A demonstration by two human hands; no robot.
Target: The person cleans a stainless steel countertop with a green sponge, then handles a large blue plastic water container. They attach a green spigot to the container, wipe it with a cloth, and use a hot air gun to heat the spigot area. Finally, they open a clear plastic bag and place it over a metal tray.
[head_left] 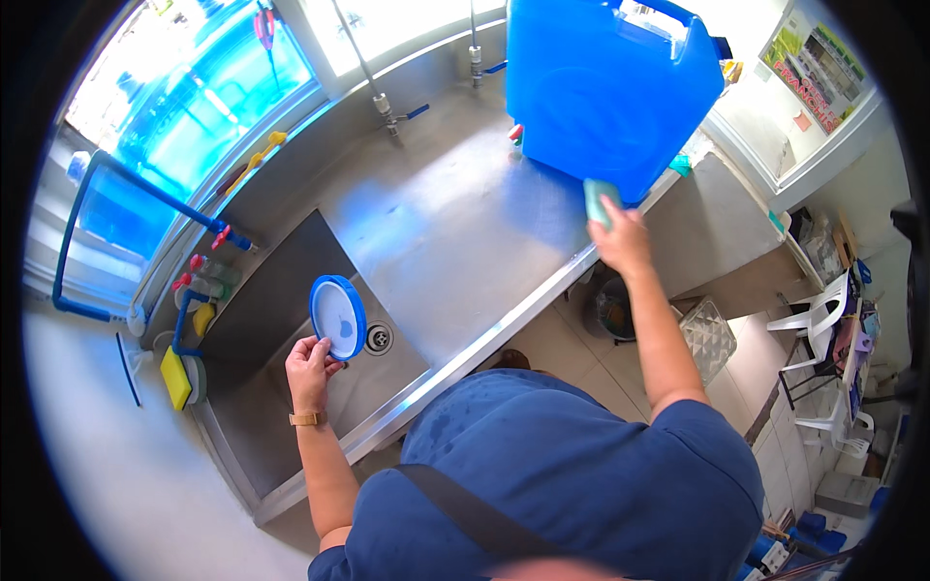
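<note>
My left hand (309, 374) is closed on the lower edge of a round lid (334, 312) with a blue rim and a paler inner face, held up over the steel sink basin (276, 363). Out to the right, my right hand (622, 242) grips a pale green sponge (598, 199) at the bottom corner of a large blue water jug (605, 97). Whether the sponge touches the jug I cannot tell. The jug stands on the steel counter (426, 232) and has a handle opening at its top.
A drain (379, 338) sits in the basin floor. Blue piping (145, 189) with red valves and a yellow sponge (175, 379) line the left wall. Two blue-levered taps, one a valve (387, 114), stand behind the counter. White chairs (819, 315) and a bin (612, 308) are at right.
</note>
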